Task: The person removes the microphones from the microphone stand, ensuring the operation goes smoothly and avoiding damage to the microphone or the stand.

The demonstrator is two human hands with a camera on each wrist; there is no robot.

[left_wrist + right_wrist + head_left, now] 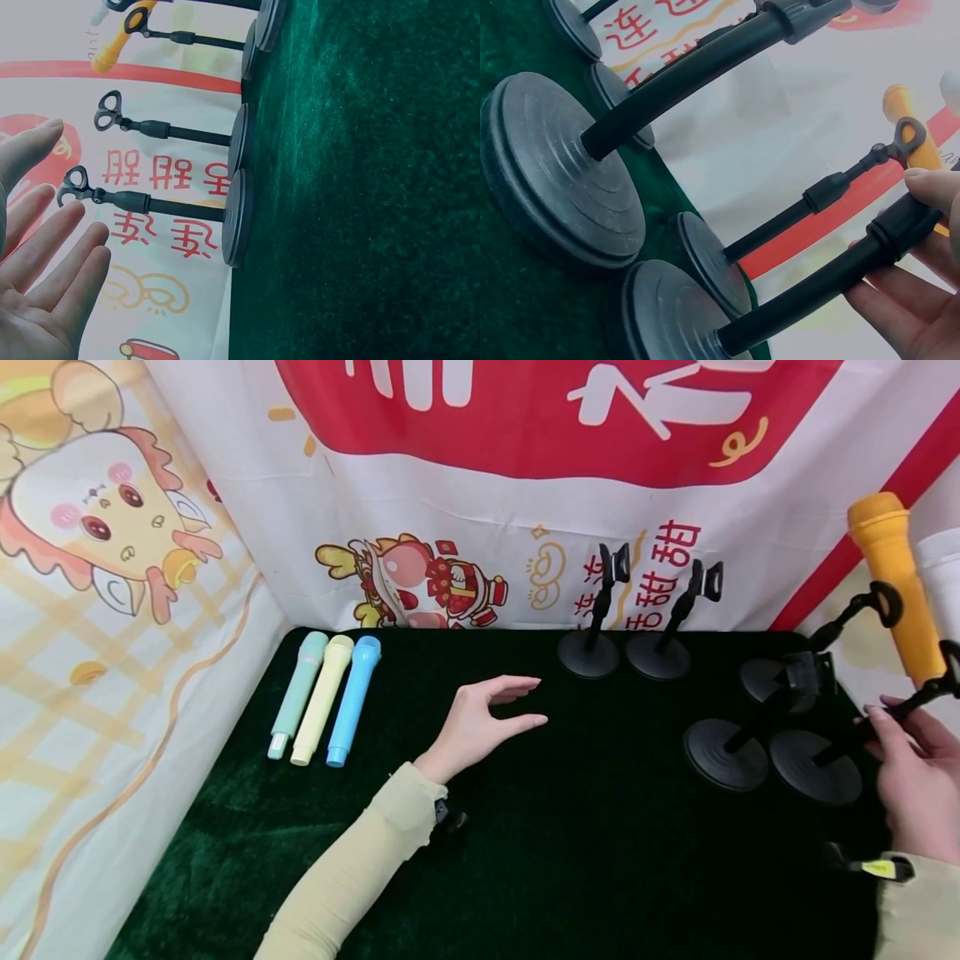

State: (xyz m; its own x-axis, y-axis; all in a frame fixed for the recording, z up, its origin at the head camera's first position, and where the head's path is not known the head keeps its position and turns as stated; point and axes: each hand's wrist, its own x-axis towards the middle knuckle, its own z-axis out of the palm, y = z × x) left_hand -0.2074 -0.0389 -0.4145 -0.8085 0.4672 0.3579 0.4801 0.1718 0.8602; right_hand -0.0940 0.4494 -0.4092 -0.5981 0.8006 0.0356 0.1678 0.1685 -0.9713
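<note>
My right hand [918, 768] grips the upper pole of a black microphone stand [816, 768] at the table's right edge. In the right wrist view, the thumb and fingers wrap the thick collar of that stand [802, 300]. A white microphone [943, 572] shows at the right edge of the head view, partly cut off. Behind it, an orange microphone [896, 585] leans in the clip of another stand. My left hand [472, 727] hovers over the middle of the cloth, thumb and fingers spread apart and holding nothing.
Green, yellow and blue microphones [352, 702] lie side by side at the left on the dark green cloth [570, 860]. Two bare stands [590, 653] stand along the back edge. Another stand [726, 753] is just left of the gripped one. Printed fabric [450, 502] walls the back.
</note>
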